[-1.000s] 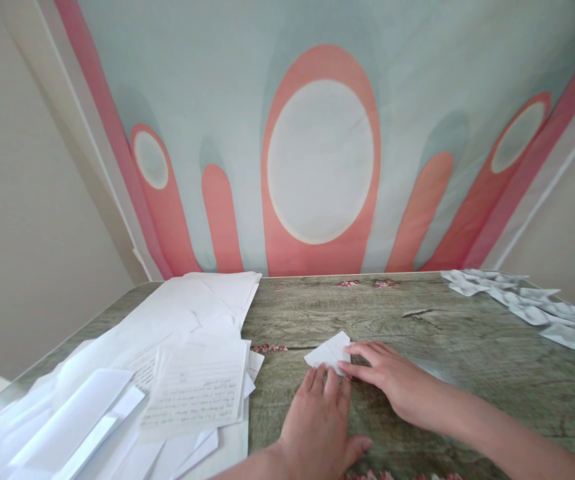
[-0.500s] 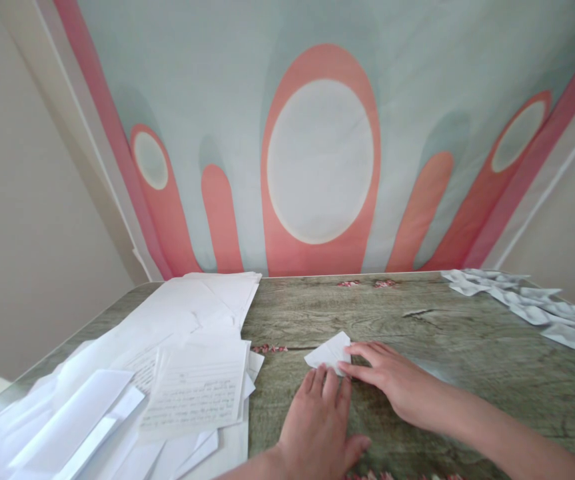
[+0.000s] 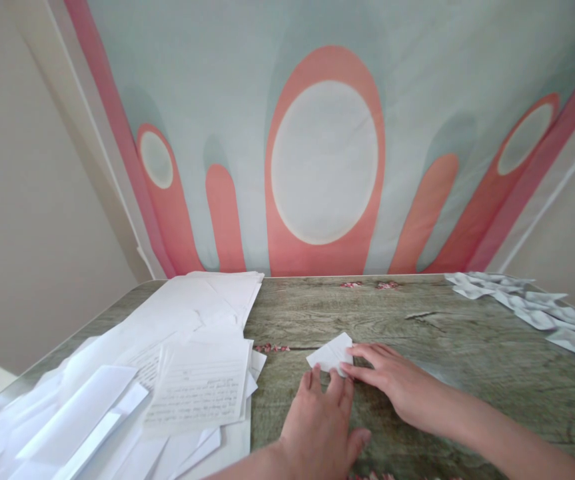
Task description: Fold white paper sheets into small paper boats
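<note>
A small piece of folded white paper (image 3: 331, 353) lies on the wooden-patterned table, pointed at its left and top. My right hand (image 3: 397, 381) comes in from the right and holds the paper's right edge, thumb and index finger resting on it. From the near side, my left hand (image 3: 320, 417) reaches up with its fingers spread. Its fingertips touch the paper's lower edge, and its thumb sticks out to the right, away from the paper. The underside of the paper is hidden.
Loose white sheets (image 3: 167, 313) cover the table's left side, with a handwritten page (image 3: 202, 387) and folded strips (image 3: 80, 410) on top. Several folded paper pieces (image 3: 532, 307) lie in a row at the far right. Behind the table (image 3: 392, 320) hangs a patterned backdrop (image 3: 247, 100).
My left fingers have spread a little, and their tips have shifted slightly along the paper's lower edge. My right hand stays at the right edge. The whole view has shifted slightly.
</note>
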`<move>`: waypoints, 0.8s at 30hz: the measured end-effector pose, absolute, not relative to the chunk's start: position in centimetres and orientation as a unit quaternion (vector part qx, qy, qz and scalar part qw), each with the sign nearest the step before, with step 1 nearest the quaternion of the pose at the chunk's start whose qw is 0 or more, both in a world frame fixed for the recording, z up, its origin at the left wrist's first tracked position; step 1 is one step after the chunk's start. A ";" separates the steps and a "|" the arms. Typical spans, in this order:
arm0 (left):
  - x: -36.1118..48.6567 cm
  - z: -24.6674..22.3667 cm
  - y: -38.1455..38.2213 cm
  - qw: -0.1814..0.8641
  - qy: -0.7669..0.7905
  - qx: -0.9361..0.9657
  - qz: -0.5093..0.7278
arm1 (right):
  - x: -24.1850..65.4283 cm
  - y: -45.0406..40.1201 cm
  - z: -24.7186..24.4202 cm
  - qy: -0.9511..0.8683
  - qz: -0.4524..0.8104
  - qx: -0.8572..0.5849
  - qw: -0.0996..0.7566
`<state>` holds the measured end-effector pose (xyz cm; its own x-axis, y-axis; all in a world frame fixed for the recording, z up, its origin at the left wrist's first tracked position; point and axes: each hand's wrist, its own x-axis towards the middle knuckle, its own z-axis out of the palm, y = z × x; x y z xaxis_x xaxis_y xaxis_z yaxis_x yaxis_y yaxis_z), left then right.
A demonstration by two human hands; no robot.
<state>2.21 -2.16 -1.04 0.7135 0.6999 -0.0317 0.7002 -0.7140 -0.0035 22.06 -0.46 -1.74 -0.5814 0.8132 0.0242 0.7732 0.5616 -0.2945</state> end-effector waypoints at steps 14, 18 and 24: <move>2.0 -2.6 -2.3 0.007 0.387 0.922 -0.007 | 21.9 -0.6 -2.0 -0.884 0.092 -0.452 0.070; 1.8 -2.3 -2.1 0.011 0.397 0.917 -0.021 | 20.9 -1.1 -3.5 -0.881 -0.004 -0.461 0.102; 1.5 -1.2 -1.9 0.017 0.374 0.927 -0.019 | 20.1 -1.3 -5.5 -0.870 -0.105 -0.470 0.107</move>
<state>1.49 -1.85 -1.18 0.7195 0.6927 -0.0490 0.6941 -0.7197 0.0178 20.06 -1.34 -5.47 -0.5347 0.7955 0.2852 0.8405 0.5357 0.0815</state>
